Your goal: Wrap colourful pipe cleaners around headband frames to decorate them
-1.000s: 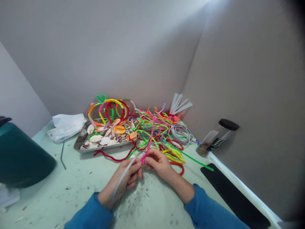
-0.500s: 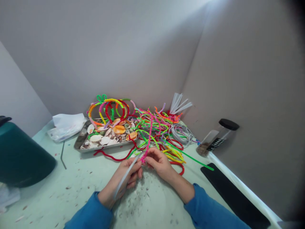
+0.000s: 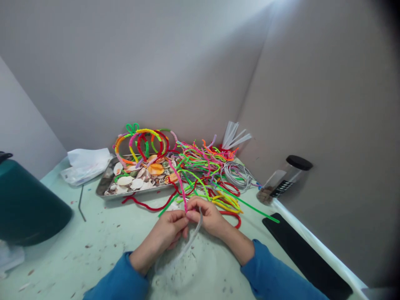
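Observation:
Close together over the table, my left hand [image 3: 173, 227] and my right hand [image 3: 206, 214] meet at their fingertips, both closed in a pinch. A fuzzy pink pipe cleaner [image 3: 180, 179] rises from between them, its free end leaning up and left toward the tray. A thin, pale, curved plastic band [image 3: 194, 235] crosses in front of my right fingers and bends down toward my left forearm, its lower part blurred. Where band and pipe cleaner meet is hidden by my fingers. Beyond my hands lies a tangled pile of coloured pipe cleaners [image 3: 203, 162].
A metal tray [image 3: 125, 195] holds shells, with colourful wrapped hoops [image 3: 146, 132] on its far side. At left stand a dark green container [image 3: 31, 204] and a white plastic bag [image 3: 89, 162]. Rightward are coiled grey wire [image 3: 236, 177], a clear black-lidded jar [image 3: 284, 181] and a black strip [image 3: 306, 254].
The pale band has swung from over my left hand to in front of my right fingers. The pink pipe cleaner's free end has tipped from right-leaning to left-leaning. Both hands stay nearly in place.

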`<state>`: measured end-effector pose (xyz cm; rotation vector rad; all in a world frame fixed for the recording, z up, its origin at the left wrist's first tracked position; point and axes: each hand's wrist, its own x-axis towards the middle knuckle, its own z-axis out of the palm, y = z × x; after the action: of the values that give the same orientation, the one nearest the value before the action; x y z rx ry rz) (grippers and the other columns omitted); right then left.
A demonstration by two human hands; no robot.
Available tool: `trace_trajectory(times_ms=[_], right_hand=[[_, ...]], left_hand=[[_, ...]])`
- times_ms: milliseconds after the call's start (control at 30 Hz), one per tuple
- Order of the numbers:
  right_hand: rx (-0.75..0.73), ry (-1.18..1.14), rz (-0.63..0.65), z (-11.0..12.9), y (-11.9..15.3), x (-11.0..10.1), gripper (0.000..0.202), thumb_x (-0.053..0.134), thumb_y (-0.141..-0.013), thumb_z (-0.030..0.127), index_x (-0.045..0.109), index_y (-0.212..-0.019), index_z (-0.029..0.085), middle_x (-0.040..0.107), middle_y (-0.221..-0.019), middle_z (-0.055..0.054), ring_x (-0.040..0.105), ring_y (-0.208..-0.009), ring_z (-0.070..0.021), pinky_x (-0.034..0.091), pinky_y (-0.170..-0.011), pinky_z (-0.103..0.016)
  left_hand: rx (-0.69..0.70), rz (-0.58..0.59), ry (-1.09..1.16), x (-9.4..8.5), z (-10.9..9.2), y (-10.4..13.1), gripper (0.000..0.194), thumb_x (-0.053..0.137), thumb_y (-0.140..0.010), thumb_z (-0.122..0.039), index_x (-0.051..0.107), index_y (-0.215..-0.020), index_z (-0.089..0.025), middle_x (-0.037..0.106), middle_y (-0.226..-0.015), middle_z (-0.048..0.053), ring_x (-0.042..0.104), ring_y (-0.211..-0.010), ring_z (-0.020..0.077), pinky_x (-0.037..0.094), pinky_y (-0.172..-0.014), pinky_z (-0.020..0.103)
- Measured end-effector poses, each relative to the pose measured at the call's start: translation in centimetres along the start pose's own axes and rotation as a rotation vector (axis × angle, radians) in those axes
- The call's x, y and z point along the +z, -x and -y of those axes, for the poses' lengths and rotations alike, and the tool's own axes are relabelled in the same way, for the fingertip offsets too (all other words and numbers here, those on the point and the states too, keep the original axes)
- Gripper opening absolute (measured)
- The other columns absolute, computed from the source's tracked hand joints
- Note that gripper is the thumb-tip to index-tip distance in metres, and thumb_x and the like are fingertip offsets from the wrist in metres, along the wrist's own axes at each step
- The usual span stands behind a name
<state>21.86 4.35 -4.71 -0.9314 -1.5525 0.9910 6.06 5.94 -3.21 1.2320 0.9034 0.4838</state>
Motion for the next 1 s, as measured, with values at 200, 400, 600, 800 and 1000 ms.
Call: trace_trajectory(times_ms=[200,400,600,800,1000], right_hand=[[0.092,-0.011,-0.007,0.15,-0.03,0.03,0.015,0.065,-0.077,0.031,0.061,-0.075,0.017,0.053,-0.072,0.001,0.048,-0.066,-0.0118,0.038,-0.061,-0.023],[0.207,-0.146,-0.031,0.16,0.10,0.02,0.023,0.055,-0.083,0.039,0.057,-0.081,0.017,0.048,-0.063,0.004,0.041,-0.053,-0.0080,0.033,-0.049,-0.019],[0.214,-0.212,-0.038,-0.17,0.10,0.16,0.021,0.059,-0.081,0.037,0.059,-0.089,0.018,0.048,-0.060,0.004,0.039,-0.049,-0.0074,0.030,-0.046,-0.019],[0.202,-0.181,-0.075,-0.25,-0.01,0.35,0.017,0.062,-0.079,0.033,0.060,-0.084,0.017,0.053,-0.066,0.003,0.043,-0.052,-0.0072,0.033,-0.048,-0.019],[0.192,-0.221,-0.052,-0.64,0.05,0.28,0.017,0.061,-0.079,0.033,0.059,-0.080,0.016,0.049,-0.061,0.004,0.041,-0.048,-0.0062,0.032,-0.045,-0.019]], left_hand=[[0.080,-0.047,-0.116,0.53,0.04,0.13,0.025,0.064,-0.069,-0.038,0.059,-0.068,-0.014,0.042,-0.045,-0.008,0.026,-0.032,0.0029,0.014,-0.033,0.019],[0.055,-0.059,-0.110,0.52,0.19,-0.10,0.030,0.054,-0.076,-0.045,0.059,-0.071,-0.015,0.043,-0.044,-0.008,0.025,-0.031,0.0036,0.015,-0.034,0.019],[0.115,-0.117,-0.148,0.30,0.61,-0.26,0.035,0.051,-0.077,-0.049,0.053,-0.065,-0.016,0.035,-0.044,-0.009,0.025,-0.034,0.0052,0.018,-0.036,0.020],[0.281,-0.163,-0.324,0.06,0.20,-0.16,0.027,0.057,-0.075,-0.039,0.059,-0.070,-0.013,0.047,-0.059,-0.004,0.039,-0.055,0.0093,0.029,-0.049,0.020],[0.372,-0.253,-0.543,0.20,-0.11,0.35,0.028,0.048,-0.083,-0.036,0.060,-0.071,-0.014,0.053,-0.062,-0.001,0.046,-0.058,0.0129,0.032,-0.054,0.023]])
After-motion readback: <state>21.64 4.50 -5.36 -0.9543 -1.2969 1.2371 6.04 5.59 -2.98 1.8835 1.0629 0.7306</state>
